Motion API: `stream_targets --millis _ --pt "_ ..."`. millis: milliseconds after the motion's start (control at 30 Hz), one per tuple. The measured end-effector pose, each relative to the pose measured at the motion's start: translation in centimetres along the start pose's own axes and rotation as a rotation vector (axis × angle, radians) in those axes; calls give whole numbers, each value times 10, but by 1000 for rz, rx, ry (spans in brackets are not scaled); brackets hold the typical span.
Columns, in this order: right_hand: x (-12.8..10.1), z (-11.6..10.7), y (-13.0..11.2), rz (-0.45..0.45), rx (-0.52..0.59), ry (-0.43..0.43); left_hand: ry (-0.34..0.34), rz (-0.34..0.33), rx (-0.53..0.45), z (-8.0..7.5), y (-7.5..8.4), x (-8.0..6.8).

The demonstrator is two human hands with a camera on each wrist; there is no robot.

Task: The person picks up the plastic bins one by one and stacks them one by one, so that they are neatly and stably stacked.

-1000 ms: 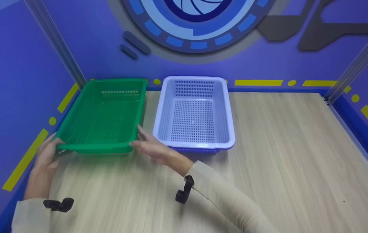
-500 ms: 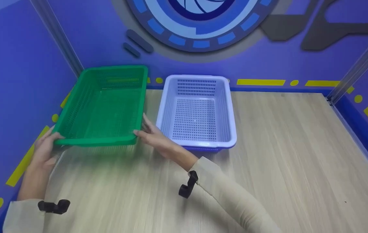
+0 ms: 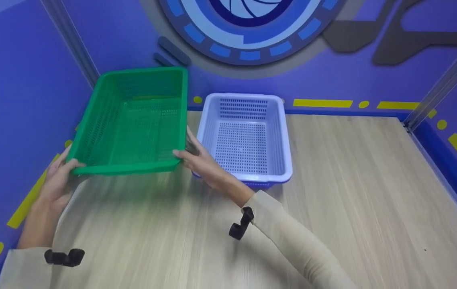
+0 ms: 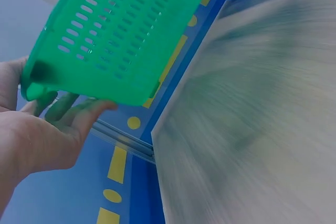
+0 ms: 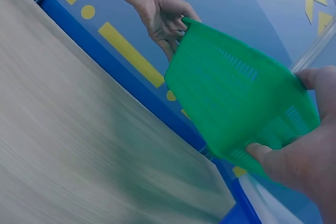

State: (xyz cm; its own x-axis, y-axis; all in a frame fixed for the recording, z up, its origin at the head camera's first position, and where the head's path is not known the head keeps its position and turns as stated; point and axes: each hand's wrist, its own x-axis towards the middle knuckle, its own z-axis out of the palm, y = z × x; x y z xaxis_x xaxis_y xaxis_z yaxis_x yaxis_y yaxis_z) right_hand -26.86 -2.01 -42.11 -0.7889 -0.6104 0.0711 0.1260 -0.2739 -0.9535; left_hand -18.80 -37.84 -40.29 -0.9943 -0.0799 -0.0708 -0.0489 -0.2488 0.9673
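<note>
1. The left hand (image 3: 58, 178) holds the near left corner of the green basket (image 3: 132, 120): the thumb lies over the rim and the fingers (image 4: 68, 109) are spread underneath, as the left wrist view shows. A grip like this looks sound only if the thumb presses down firmly, since the perforated plastic may flex.

2. The green basket is in the air above the left side of the wooden table (image 3: 333, 192), its far end raised toward the purple wall (image 3: 11, 80), so the open side tips toward the person. To carry it well, both corners should rise at one pace; otherwise I judge it could twist out of the thumbs.

3. The right hand (image 3: 198, 160) pinches the near right corner, thumb on the rim, fingers curled beneath against the wall of the basket. It sits just beside the lavender basket (image 3: 244, 136), and whether the knuckles touch that rim I cannot tell. The hand should stay clear of it.

4. The lavender basket rests flat on the table, near the back wall, right of the green one. Any sideways swing of the green basket risks knocking it.
</note>
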Motion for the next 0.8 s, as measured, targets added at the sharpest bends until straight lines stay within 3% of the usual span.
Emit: stream_targets --millis 200,400,800 --pt "-6 -9 -3 -59 18 -1 -56 37 60 10 1 -3" --pt "-13 -17 -11 -124 -62 4 -107 91 53 18 4 -6" --pt "-32 -41 -27 -151 -116 37 -120 96 53 48 7 -3"
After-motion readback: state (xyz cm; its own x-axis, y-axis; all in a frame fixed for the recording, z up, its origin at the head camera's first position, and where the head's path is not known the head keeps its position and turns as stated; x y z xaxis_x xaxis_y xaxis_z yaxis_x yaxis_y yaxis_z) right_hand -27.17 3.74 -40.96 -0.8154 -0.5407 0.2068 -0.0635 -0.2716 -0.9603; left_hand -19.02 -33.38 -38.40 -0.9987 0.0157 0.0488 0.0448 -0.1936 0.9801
